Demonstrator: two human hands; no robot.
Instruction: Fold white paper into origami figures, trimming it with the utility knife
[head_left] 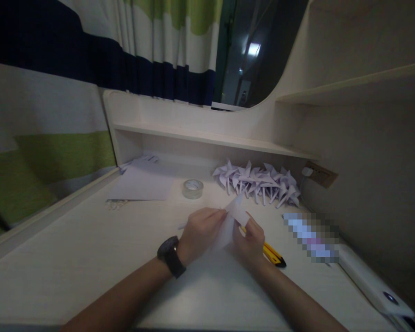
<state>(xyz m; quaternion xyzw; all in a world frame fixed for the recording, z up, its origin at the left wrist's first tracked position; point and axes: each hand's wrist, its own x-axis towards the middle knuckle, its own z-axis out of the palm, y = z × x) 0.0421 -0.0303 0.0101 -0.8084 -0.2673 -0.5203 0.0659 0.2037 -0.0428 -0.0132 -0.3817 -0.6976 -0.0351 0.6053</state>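
Note:
Between my two hands is a white paper pinwheel [238,213], its pointed blades partly folded and partly hidden by my fingers. My left hand [201,232], with a dark watch on the wrist, pinches the paper from the left side. On the right edge, my right hand [249,237] grips the same paper with thumb and fingers. Under and beside my right hand lies a yellow and black utility knife [274,254] on the desk. A thin white stick [182,226] shows just left of my left hand.
A roll of clear tape [192,189] sits beyond my hands. Finished paper pinwheels [259,180] lie in a row at the back right. White paper sheets [141,180] are stacked at the back left. A blurred-out object [309,237] and a long white device [370,276] line the right wall.

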